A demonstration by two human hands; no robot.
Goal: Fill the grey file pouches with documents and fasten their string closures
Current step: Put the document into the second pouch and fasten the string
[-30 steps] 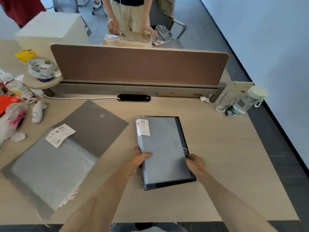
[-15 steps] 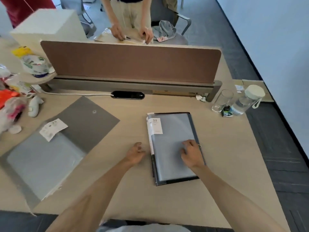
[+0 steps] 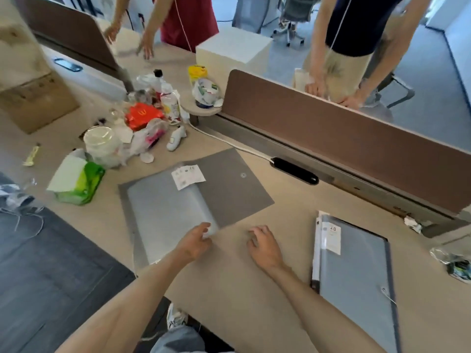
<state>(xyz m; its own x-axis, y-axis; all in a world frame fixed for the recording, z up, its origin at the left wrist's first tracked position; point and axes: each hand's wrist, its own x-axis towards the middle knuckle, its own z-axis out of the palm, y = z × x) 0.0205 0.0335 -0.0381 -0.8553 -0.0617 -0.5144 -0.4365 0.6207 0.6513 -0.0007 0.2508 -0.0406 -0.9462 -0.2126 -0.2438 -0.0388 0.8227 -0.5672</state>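
Where left hand (image 3: 195,242) pinches pouch wrapper (image 3: 163,207), fingertips (image 3: 205,237) blurred.

Bright, even light with soft shadows; motion blur throughout, wide-angle bowing at the edges.

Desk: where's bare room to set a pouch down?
Bare desk between the grey pouch pack and the pouch stack, around the right hand, and along the near edge. Crowded: snack bags and tissue pack, far left.

Both bare forearms reach forward, left hand (image 3: 195,242) pinching a corner of the plastic wrapper (image 3: 163,212), right hand (image 3: 263,247) palm-down, fingers loosely curled, empty.
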